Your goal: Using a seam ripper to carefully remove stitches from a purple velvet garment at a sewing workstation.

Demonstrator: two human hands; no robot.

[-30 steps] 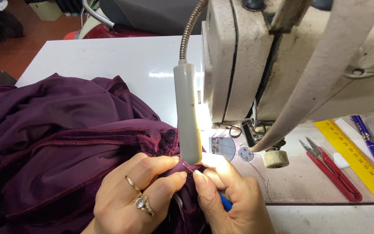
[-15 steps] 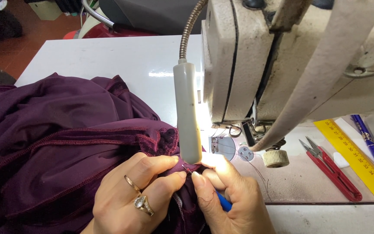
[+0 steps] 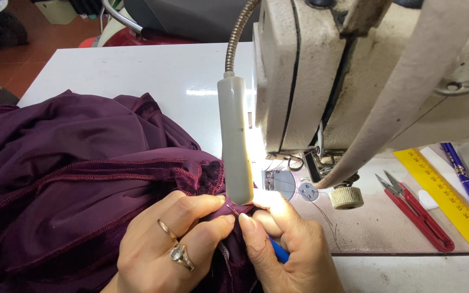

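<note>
While lit from above by the lamp (image 3: 235, 146), both hands at the near edge of the table (image 3: 137, 70), pinching purple fabric (image 3: 71, 179) just in front of the sewing machine (image 3: 327, 76). Left hand (image 3: 172, 247): two rings on it, thumb and forefinger closed on a fold of the fabric right under the lamp tip. Right hand (image 3: 286, 244): fingers curled, thumb pressed to the same fold, touching the left fingertips; also gripping a blue tool (image 3: 279, 252), only a short piece showing below the thumb, kind not clear. Fabric heaped over the left half of the table, stitched hems running across it, its edge bunched between the two hands, close to the needle plate (image 3: 278, 182). To the right, well clear of the hands: red snips (image 3: 416, 214), yellow ruler (image 3: 451, 203), blue pen (image 3: 462, 176), lying side by side on the machine bed.
</note>
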